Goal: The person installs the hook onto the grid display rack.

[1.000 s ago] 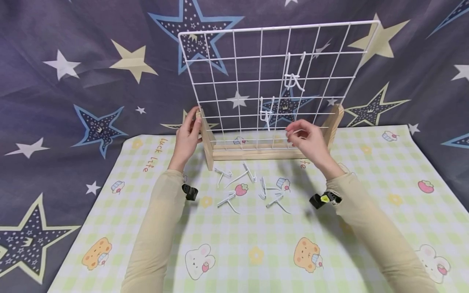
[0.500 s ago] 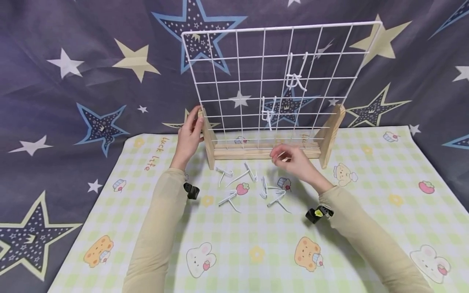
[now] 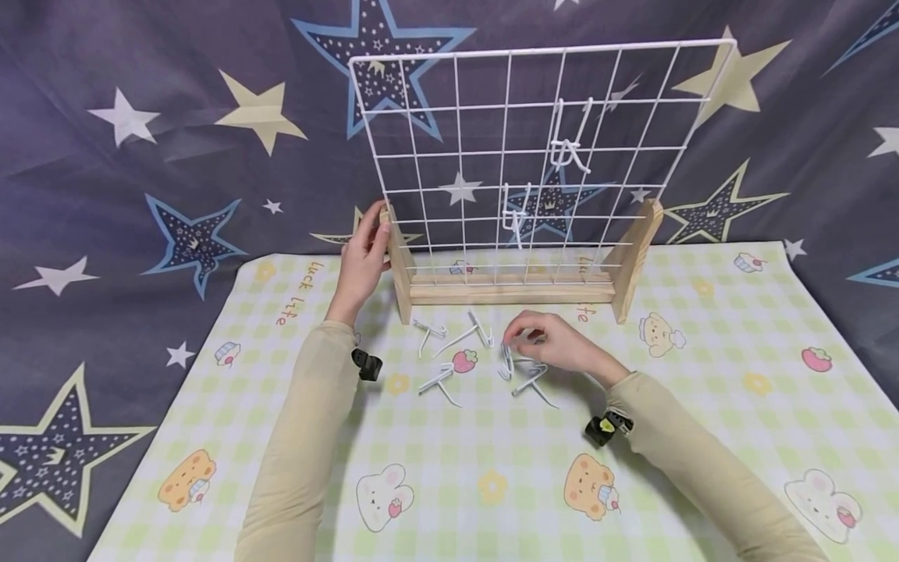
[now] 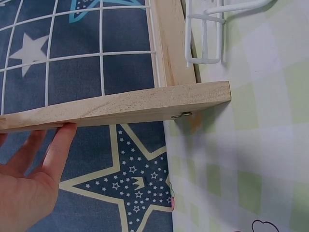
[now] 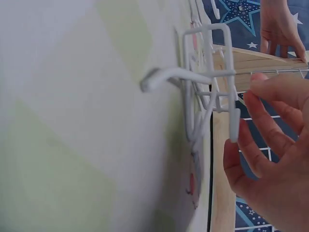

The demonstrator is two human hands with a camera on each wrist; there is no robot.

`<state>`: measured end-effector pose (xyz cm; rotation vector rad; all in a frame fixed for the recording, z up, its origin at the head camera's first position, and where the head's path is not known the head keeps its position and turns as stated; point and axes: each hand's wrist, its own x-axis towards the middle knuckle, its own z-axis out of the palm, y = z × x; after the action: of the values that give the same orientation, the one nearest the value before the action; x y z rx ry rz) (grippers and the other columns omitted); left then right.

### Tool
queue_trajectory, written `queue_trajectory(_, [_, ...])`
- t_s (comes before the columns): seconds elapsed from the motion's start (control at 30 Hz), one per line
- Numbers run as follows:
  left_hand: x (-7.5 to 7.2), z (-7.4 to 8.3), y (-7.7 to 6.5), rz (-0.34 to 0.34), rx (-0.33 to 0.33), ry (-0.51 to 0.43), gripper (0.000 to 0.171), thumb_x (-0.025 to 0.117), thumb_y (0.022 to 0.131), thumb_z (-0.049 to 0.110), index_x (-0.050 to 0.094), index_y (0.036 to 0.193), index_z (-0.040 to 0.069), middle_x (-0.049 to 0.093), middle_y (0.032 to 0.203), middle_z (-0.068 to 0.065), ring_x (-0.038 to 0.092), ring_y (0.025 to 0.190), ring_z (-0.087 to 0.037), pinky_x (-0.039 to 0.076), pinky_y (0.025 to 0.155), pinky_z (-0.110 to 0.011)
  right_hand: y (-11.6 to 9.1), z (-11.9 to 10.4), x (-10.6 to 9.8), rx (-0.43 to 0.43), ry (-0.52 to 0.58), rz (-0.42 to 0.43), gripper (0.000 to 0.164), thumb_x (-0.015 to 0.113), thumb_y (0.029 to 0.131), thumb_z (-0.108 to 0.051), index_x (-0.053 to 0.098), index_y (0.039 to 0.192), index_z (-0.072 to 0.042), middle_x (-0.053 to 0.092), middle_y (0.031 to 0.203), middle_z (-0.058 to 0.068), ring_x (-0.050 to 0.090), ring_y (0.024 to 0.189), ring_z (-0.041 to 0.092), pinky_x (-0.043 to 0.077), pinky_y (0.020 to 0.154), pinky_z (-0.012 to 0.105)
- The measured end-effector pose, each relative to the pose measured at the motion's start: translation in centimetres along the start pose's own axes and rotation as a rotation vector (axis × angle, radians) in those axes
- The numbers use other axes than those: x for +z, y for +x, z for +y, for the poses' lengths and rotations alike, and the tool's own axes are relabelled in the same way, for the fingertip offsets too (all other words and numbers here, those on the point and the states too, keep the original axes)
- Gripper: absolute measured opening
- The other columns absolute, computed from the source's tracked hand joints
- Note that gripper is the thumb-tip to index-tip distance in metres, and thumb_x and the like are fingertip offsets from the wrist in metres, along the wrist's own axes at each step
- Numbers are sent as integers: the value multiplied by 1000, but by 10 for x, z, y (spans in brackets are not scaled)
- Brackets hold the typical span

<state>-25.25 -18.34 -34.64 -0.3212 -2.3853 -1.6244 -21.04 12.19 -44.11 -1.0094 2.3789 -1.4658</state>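
Note:
My left hand [image 3: 361,257] holds the left wooden side panel [image 3: 399,265] of an upright stand. Its fingers show against the panel's outer face in the left wrist view. A white wire grid [image 3: 477,172] stands in the wooden base. My right hand [image 3: 551,341] is at a white wire hook [image 3: 506,362] on the table. In the right wrist view, its loosely bent fingers [image 5: 260,116] are spread around that hook [image 5: 227,72], and no firm grip shows. Another white hook [image 3: 530,381] lies just below.
Several more white hooks, such as one lower left hook [image 3: 438,382], lie on the checked tablecloth [image 3: 449,460]. Two hooks hang on the grid: an upper hook [image 3: 569,148] and a lower hook [image 3: 515,215]. A dark star-patterned cloth [image 3: 211,179] hangs behind.
My right hand has come down from in front of the grid, moving left and toward me, to the hook on the table. My left hand has stayed at the side panel.

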Motion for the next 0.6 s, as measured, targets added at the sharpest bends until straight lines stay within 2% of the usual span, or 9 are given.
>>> queue_trajectory(0.3, [0, 1, 1, 2, -19, -10, 46, 40, 106, 20, 34, 150, 9, 55, 118, -28, 57, 105, -37, 56, 84, -50, 0, 8, 6, -29, -25, -41, 20, 63, 83, 13, 69, 96, -1, 64, 101, 7, 55, 94, 31, 51, 77, 43])
queue_trajectory(0.47, [0, 1, 2, 3, -18, 1, 46, 40, 106, 20, 34, 150, 9, 55, 117, -28, 57, 103, -37, 56, 83, -49, 0, 11, 4, -12, -51, -20, 21, 63, 82, 13, 68, 96, -1, 64, 101, 8, 55, 93, 32, 51, 77, 43])
queue_trajectory(0.6, [0, 0, 2, 3, -17, 4, 46, 40, 106, 20, 34, 150, 9, 55, 117, -28, 58, 103, -37, 56, 83, -49, -1, 16, 1, 41, -48, 20, 21, 60, 83, 14, 67, 97, 0, 63, 100, 10, 56, 91, 28, 51, 80, 41])
